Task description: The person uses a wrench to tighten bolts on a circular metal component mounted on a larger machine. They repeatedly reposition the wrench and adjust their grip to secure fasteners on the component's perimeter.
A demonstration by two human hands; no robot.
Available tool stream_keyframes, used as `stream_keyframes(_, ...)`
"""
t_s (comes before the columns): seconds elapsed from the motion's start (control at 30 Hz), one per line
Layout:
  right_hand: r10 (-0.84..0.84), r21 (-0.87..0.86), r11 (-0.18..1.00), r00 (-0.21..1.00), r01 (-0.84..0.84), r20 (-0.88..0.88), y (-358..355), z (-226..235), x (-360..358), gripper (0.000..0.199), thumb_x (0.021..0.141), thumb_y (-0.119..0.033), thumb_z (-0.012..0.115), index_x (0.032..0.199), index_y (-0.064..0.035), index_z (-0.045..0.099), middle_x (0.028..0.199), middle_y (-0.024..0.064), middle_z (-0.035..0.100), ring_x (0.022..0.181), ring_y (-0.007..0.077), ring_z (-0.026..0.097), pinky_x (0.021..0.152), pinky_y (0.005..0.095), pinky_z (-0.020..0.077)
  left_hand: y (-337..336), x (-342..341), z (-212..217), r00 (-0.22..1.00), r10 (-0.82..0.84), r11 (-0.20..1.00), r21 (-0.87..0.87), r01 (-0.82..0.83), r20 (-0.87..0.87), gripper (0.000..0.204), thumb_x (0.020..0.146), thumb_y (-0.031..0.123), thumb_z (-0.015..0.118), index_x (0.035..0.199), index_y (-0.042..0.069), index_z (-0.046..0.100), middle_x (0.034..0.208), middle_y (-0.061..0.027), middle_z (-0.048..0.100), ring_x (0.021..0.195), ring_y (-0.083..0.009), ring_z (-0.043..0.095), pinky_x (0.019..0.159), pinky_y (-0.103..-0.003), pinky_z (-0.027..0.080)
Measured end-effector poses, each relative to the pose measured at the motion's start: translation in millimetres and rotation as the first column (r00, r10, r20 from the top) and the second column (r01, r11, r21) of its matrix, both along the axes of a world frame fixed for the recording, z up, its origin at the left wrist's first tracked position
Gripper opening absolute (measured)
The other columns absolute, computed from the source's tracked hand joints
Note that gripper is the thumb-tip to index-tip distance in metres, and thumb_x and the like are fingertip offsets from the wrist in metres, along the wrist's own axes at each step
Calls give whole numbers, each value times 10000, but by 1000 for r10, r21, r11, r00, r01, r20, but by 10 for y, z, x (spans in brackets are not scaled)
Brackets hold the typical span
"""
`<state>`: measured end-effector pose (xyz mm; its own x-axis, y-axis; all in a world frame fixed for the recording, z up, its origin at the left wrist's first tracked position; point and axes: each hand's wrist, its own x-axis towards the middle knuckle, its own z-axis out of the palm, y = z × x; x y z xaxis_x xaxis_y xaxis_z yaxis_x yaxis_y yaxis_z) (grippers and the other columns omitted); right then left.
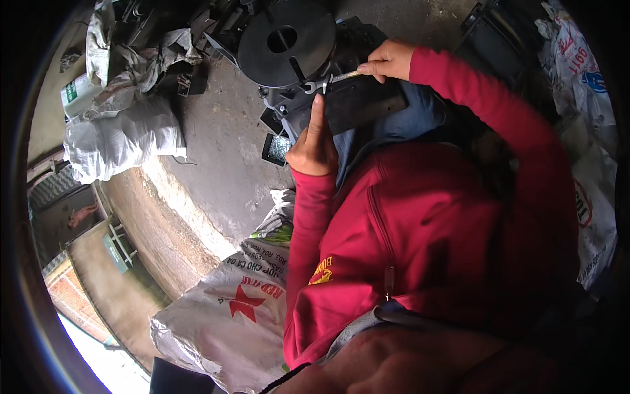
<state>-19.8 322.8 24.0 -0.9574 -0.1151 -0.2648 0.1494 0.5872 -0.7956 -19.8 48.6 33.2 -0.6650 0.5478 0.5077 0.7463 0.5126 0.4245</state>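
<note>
The right hand (pixel 388 60), its sleeve red, pinches the shaft of a slim silver metal spanner (pixel 333 79); its grip is clenched on the spanner's handle end, while the spanner's open head sits at a bolt on the dark machine body, just below the black round metal disc (pixel 275 41) with a slot cut in its middle; the left hand (pixel 312 141) rests against the near face of the black blocky machine housing (pixel 359 104), forefinger stretched upward along it toward the spanner's head, the other fingers curled in loosely and grasping nothing that can be made out; the housing lies across the person's lap, on blue trousers (pixel 400 125), above the grey concrete floor (pixel 226 141); a small dark square part (pixel 276 149) lies on that floor just left of the left hand; grey woven sacks (pixel 121 131) are heaped toward the floor's far left; a white printed sack with a red star (pixel 230 308) lies at its near edge, beside the person's left elbow.
</note>
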Motion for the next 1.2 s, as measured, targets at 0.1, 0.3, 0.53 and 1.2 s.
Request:
stream_keyframes(0.1, -16, -5, 1000, 997, 15, -73, 23, 3, 28, 538, 886, -535, 550, 626, -75, 648, 548, 29, 548, 541, 157, 521, 561, 319, 417, -125, -8, 163, 992, -58, 979, 186, 79, -114, 493, 859, -58, 501, 1349, -16, 459, 1099, -242, 642, 619, -137, 597, 569, -261, 489)
stream_keyframes(0.3, 42, 27, 999, 998, -41, -42, -10, 107, 9, 528, 887, -532, 551, 646, -76, 662, 560, 32, 560, 551, 168, 531, 583, 324, 431, 41, -63, -237, 996, 62, 997, 35, -64, 64, 517, 798, -57, 596, 1282, 126, 581, 591, -128, 533, 406, -231, 466, 425, -354, 367)
stream_keyframes(0.53, 0, -12, 1000, 997, -1, -72, -6, 5, 12, 483, 921, -443, 560, 633, -62, 636, 534, 4, 519, 498, 100, 451, 506, 295, 378, -56, -19, -27, 997, -34, 983, 180, 45, -67, 487, 871, 13, 521, 1354, 41, 471, 651, -142, 584, 449, -194, 491, 446, -310, 399)
stream_keyframes(1.2, 193, -360, 928, 952, -99, 236, -40, 54, 418, 429, 938, -357, 570, 653, -47, 649, 513, -28, 459, 464, 52, 365, 447, 244, 296, -338, 99, -215, 762, -10, 880, 368, -301, 648, 216, 927, 61, 529, 1126, 7, 592, 759, -30, 622, 603, -65, 497, 571, -202, 407)
